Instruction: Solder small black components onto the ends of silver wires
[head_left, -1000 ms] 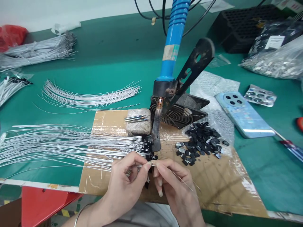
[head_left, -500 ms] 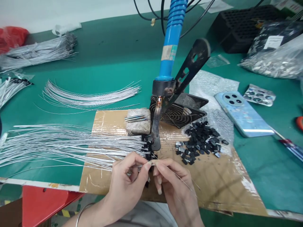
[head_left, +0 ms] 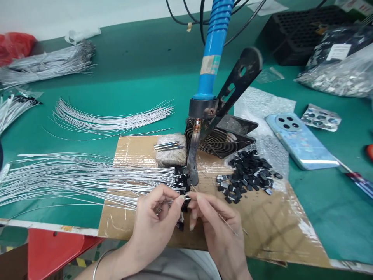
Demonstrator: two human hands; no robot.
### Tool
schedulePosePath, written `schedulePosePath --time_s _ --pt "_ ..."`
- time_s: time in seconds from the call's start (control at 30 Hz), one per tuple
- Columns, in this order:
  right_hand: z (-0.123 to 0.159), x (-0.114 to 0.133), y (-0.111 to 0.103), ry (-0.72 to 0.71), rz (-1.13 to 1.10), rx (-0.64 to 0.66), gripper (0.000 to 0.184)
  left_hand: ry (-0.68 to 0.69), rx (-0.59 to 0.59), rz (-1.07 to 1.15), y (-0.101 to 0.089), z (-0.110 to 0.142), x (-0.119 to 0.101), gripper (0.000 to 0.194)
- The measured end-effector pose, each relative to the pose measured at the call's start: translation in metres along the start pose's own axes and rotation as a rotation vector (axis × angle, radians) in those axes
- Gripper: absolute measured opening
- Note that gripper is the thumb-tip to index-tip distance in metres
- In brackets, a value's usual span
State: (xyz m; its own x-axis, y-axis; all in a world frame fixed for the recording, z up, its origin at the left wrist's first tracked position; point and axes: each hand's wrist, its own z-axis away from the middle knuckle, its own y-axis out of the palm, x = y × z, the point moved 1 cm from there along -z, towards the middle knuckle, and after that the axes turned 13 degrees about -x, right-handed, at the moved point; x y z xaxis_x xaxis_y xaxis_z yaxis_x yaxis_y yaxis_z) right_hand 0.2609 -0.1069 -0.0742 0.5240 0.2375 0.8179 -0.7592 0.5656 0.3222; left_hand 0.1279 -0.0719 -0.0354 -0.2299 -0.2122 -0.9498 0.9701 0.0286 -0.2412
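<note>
Near the front of the cardboard, my left hand (head_left: 157, 223) is closed, thumb and forefinger pinching the end of a thin white wire (head_left: 187, 198). My right hand (head_left: 220, 229) is closed right beside it, its fingertips at that same wire end. A thin, stiff strand (head_left: 227, 224) passes through the right hand and sticks out down to the right; I cannot make out its kind. Left of the hands lie many white wires (head_left: 87, 175) with black pieces (head_left: 181, 179) at their right ends. The palms hide part of what the fingers hold.
A blue-handled soldering iron (head_left: 208, 70) stands in a black holder above the hands. Behind it sits a black fan (head_left: 221, 138). Small black parts (head_left: 250, 175) are heaped at right, near a blue phone (head_left: 300, 140). A grey block (head_left: 171, 155) carries thin metal pins.
My fingertips have parted slightly, baring the wire end between them. The right hand has shifted a little. The things on the table lie as before.
</note>
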Motion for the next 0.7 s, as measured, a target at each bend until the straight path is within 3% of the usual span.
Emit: schedulePosePath --time_s 0.2,0.43,0.7 --pt "0.007 0.005 0.006 -0.022 0.046 0.017 0.007 0.01 -0.016 -0.007 0.0 0.001 0.002 0.02" --pt "0.007 0.01 0.006 0.0 0.062 0.004 0.007 0.12 0.015 -0.059 -0.005 0.003 0.006 0.02" --pt "0.008 0.013 0.006 0.04 0.047 0.015 0.008 0.145 0.017 -0.054 -0.003 0.002 0.005 0.02"
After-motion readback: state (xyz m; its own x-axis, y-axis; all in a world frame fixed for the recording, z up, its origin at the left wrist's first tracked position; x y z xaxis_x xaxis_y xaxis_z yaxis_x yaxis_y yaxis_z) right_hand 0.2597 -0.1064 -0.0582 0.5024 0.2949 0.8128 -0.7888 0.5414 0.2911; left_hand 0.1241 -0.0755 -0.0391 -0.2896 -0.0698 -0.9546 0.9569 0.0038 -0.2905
